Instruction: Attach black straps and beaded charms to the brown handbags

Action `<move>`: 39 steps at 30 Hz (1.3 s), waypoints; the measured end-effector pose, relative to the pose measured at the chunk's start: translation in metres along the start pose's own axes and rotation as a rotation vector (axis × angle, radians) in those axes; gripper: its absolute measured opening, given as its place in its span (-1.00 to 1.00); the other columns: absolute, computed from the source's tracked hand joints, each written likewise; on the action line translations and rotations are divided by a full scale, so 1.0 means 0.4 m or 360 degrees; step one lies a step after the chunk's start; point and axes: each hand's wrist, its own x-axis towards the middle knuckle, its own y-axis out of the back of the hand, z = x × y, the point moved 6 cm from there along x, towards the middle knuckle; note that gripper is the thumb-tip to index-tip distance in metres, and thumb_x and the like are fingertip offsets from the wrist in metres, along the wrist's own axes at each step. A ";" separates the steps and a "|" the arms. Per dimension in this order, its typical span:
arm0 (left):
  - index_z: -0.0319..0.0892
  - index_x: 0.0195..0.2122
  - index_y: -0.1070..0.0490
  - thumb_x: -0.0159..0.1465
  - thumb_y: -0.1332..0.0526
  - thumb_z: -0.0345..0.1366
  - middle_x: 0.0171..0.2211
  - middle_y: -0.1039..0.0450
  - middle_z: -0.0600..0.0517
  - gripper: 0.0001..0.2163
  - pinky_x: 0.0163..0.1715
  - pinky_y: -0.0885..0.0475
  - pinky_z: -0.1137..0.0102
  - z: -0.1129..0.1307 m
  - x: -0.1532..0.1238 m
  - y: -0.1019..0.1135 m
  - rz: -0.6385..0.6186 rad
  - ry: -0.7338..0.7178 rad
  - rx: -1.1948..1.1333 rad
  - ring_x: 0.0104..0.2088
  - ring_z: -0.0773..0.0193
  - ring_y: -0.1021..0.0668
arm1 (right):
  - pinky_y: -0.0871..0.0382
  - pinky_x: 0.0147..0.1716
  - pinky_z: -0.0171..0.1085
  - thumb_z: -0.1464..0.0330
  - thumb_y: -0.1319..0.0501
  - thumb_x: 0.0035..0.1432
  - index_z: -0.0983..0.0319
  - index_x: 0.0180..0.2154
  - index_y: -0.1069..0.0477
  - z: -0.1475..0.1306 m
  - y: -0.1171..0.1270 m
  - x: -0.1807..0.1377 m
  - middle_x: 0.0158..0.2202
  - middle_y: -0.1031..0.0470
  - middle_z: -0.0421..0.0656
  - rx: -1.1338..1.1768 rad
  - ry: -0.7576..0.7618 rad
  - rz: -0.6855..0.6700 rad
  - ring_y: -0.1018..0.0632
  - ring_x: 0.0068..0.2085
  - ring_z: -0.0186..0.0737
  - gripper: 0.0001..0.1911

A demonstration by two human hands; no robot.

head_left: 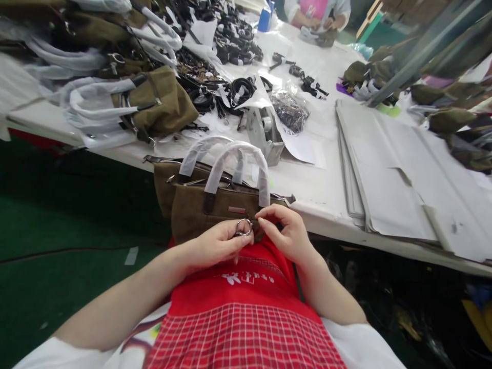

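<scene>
In front of my red apron, my left hand (226, 238) is closed on a silver metal ring (244, 227), gripped at the fingertips. Close beside it, the thumb and forefinger of my right hand (282, 228) are pinched together near the ring; anything between them is too small to make out. Just beyond both hands, an olive-brown handbag (192, 210) stands upright against the table edge, its zip along the top and a small metal plate on its front. White wrapping covers its arched handles (221, 164). Part of a second similar bag shows behind it.
More olive bags (165, 102) and a heap of black straps (234, 41) lie on the white table (319, 189). A tape dispenser (265, 133) stands near a bag of small parts (290, 110). Grey sheets (395, 174) are stacked at right. Another person (317, 15) works at the far end.
</scene>
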 end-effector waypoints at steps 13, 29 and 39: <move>-0.19 -0.29 -0.32 0.29 -0.12 -0.27 -0.66 -0.11 0.24 -0.90 -0.47 -0.38 0.41 -0.017 -0.013 -0.004 -0.0067 0.0093 -0.0509 -0.70 0.47 -0.16 | -0.43 -0.28 -0.22 0.42 -0.22 0.23 0.18 -0.24 -0.53 0.026 -0.020 0.006 -0.32 -0.56 -0.14 -0.0059 0.0016 0.0070 -0.54 -0.31 -0.20 -0.89; -0.15 -0.46 -0.24 0.37 -0.01 -0.22 -0.72 -0.33 0.12 -0.75 -0.53 -0.31 0.44 -0.016 0.000 0.007 0.0007 -0.0051 0.0192 -0.67 0.34 -0.39 | -0.39 -0.44 -0.31 0.16 -0.38 0.11 0.26 -0.38 -0.51 0.069 -0.100 -0.016 -0.49 -0.56 -0.17 0.0845 -0.0627 -0.0255 -0.51 -0.48 -0.29 -0.72; -0.14 -0.09 -0.44 0.17 -0.27 -0.36 -0.11 -0.53 -0.07 -0.74 -0.05 -0.44 0.27 0.111 -0.056 0.072 0.0823 -0.0623 0.1326 -0.11 0.12 -0.56 | 0.05 -0.67 -0.41 0.13 -0.46 -0.05 0.28 -0.48 -0.44 0.101 -0.115 -0.026 -0.68 -0.34 -0.30 0.1296 -0.0973 -0.0283 -0.21 -0.67 -0.48 -0.63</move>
